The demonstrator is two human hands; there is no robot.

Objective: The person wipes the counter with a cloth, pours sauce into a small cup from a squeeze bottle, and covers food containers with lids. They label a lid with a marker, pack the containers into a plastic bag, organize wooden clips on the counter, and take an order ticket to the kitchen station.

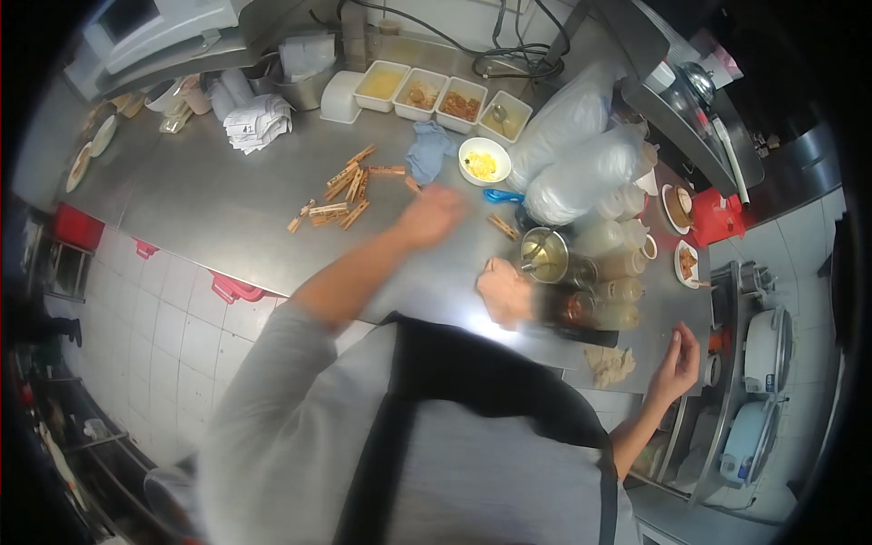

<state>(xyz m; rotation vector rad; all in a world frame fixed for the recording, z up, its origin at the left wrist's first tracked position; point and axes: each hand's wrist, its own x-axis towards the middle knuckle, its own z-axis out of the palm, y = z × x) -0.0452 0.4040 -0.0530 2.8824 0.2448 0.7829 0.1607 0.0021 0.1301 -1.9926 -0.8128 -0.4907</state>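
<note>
The steel worktop [173,195] carries bulky clear bags [581,173]; four food tubs [399,103] line its back, a white bowl [463,174] in front of them; the left hand [436,218], blurred, is over the worktop near the blue cloth [429,153] and wooden pins [341,189], its grip unclear; the right hand [678,363], near the tan rag [609,365], has loosely bent fingers; whether it holds anything, one cannot tell.

a bright white glare washes the near side of the worktop [182,191]. motion blur smears the left hand [436,218]. curved, distorted edges fade to black.
</note>
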